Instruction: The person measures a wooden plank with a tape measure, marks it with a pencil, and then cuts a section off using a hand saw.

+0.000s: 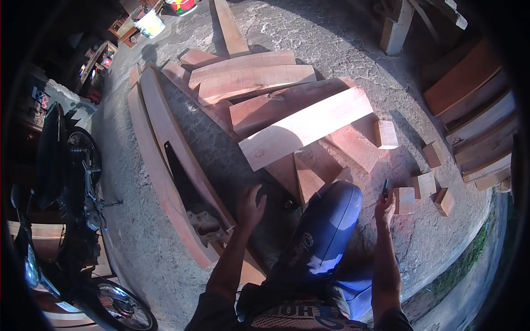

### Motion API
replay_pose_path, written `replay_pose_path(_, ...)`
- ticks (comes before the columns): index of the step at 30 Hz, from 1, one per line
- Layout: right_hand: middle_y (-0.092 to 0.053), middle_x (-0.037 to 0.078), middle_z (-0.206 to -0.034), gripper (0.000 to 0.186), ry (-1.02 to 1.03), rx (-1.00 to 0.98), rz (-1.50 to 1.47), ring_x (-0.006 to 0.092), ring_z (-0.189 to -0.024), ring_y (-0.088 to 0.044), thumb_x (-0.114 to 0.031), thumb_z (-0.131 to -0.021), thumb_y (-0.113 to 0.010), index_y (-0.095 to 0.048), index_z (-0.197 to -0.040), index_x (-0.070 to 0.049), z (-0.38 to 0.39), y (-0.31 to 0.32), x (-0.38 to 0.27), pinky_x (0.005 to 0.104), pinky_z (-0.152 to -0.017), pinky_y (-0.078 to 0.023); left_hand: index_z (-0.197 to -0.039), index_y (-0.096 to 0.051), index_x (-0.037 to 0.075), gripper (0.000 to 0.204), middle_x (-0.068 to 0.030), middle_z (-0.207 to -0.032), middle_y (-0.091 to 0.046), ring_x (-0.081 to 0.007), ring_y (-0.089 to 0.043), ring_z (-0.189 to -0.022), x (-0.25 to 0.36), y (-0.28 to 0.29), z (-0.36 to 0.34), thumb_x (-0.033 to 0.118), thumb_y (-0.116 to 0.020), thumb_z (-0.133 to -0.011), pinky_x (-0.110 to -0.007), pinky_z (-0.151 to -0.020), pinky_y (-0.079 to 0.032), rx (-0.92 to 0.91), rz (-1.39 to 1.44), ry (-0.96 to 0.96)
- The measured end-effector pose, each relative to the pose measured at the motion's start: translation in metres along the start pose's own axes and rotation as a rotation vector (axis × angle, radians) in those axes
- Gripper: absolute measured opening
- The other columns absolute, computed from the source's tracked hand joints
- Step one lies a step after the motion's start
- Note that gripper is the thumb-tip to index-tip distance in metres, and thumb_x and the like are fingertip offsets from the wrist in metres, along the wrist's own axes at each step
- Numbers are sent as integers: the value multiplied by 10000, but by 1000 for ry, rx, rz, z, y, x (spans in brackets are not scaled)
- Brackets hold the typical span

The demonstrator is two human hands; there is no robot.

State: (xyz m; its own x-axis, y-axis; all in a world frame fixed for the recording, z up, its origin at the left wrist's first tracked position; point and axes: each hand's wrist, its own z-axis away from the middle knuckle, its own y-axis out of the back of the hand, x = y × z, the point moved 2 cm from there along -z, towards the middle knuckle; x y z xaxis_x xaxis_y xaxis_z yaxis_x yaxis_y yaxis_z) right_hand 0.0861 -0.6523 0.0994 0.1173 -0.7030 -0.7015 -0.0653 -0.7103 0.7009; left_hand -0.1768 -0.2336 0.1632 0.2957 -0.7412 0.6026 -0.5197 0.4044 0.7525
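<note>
My left hand hovers to the right of a handsaw, loosely curled with thumb and fingers apart and nothing in it. That handsaw rests on two long curved boards, its wooden handle toward me. In my right hand a short, dark green pen-like thing points upward. Close beside that hand stands a small wooden block. Ahead of my bent knee, a pale wide plank lies slantwise across other boards, partly in sunlight.
Several offcut blocks sit at the right. More curved boards are piled ahead. A motorcycle stands at the left. Planks are stacked at the far right, near a wooden post. Buckets stand at the back.
</note>
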Motion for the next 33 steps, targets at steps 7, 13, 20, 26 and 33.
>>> replay_pose_path(7, -612, 20, -789, 281, 2, -127, -667, 32, -523, -505, -243, -1063, -566, -591, -1291, -80, -10, 63, -194, 211, -462, -391, -1466, -443, 92, 824, -196, -1332, -567, -408, -597, -1151, 3, -132, 26, 187, -825, -742, -505, -979, -497, -422, -29, -49)
replay_pose_path(13, -673, 76, -832, 326, 258, -480, -646, 149, -687, -654, -129, -1033, -576, -537, -1353, -75, 64, 13, -315, 330, -599, -523, -1450, -472, 80, 794, -222, -1291, -590, -406, -587, -1166, -9, -129, 49, 196, -801, -736, -509, -1001, -486, -420, 59, 51)
replay_pose_path(20, -667, 208, -951, 199, 641, -860, -433, 462, -871, -661, -92, -890, -655, -580, -1065, -35, 175, -81, -337, 529, -750, -526, -1339, -568, 69, 500, -141, -1241, -657, -284, -652, -1141, 11, 50, 148, 339, -655, -927, -404, -892, -566, -281, 1263, 876)
replay_pose_path(26, -656, 208, -903, 156, 719, -1222, -301, 464, -893, -651, -101, -884, -644, -581, -1016, -47, 224, -106, -340, 531, -759, -510, -1253, -600, 115, 395, -77, -1072, -695, -192, -701, -963, 27, 80, 149, 440, -557, -1032, -369, -789, -595, 193, 1655, 1178)
replay_pose_path(33, -661, 220, -921, 208, 666, -1195, -427, 472, -944, -658, -54, -884, -618, -561, -1084, -42, 221, -111, -337, 527, -792, -517, -1173, -616, 113, 287, -29, -1045, -664, -152, -679, -958, 20, 58, 132, 345, -633, -1006, -357, -803, -588, 179, 1652, 1159)
